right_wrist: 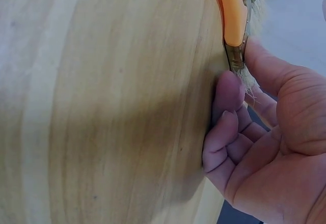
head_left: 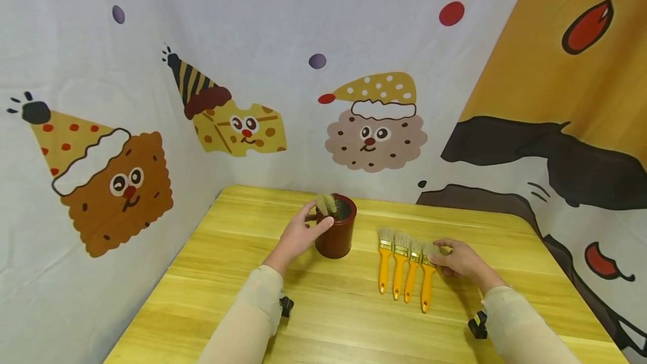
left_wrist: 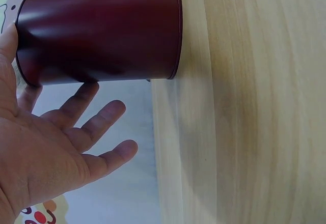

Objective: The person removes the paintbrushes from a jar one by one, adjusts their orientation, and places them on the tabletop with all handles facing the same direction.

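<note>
A dark red cylindrical pot [head_left: 340, 239] stands on the table with pale bristles [head_left: 326, 205] showing above its left rim. My left hand [head_left: 302, 233] holds the pot at its upper left side, the thumb at the rim. In the left wrist view, the lower fingers [left_wrist: 109, 158] spread away from its wall [left_wrist: 102, 33]. To the right of it, several paintbrushes with orange handles [head_left: 397, 277] lie side by side, bristles pointing away from me. My right hand [head_left: 457, 261] pinches the rightmost paintbrush [head_left: 427, 288] at its bristle end, between thumb and fingers, low over the table.
The wooden table [head_left: 323, 319] meets a white printed cloth [head_left: 283, 32] at the back and left. More printed cloth [head_left: 566, 66] hangs on the right. A dark wrist device [head_left: 286, 306] sits on my left wrist, another [head_left: 477, 324] on my right.
</note>
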{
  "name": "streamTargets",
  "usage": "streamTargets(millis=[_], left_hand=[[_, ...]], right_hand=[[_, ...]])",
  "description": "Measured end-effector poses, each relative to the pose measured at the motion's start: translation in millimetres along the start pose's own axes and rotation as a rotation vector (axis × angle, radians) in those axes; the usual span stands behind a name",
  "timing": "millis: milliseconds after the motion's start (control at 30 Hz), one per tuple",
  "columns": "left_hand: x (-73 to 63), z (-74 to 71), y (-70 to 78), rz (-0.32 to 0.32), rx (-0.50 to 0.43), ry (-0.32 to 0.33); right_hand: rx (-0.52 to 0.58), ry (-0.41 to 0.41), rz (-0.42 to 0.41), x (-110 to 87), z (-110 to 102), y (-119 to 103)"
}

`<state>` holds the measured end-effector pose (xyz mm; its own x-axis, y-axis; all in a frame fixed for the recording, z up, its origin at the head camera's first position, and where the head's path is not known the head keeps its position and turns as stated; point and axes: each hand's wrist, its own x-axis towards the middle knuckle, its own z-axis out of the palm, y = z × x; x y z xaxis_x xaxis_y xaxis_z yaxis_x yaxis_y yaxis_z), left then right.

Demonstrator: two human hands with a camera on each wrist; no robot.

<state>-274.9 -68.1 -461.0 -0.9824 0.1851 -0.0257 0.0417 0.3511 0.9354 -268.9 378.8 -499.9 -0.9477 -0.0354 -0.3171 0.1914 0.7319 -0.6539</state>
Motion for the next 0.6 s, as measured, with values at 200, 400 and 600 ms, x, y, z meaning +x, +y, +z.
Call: streamTargets(millis=[200, 400, 600], left_hand=[[-0.2, -0.2, -1.3, 0.004, 0.008, -0.001], [0.1, -0.2, -0.3, 0.01, 0.017, 0.001], [1.1, -0.2, -2.3, 0.018, 0.015, -0.004]], right_hand=[[-0.02, 0.008, 0.001, 2.0, 0.8, 2.5], [-0.023, 0.007, -0.01, 0.4, 1.6, 1.4], [-0.036, 0.007, -0.021, -2.5, 1.2, -0.4]])
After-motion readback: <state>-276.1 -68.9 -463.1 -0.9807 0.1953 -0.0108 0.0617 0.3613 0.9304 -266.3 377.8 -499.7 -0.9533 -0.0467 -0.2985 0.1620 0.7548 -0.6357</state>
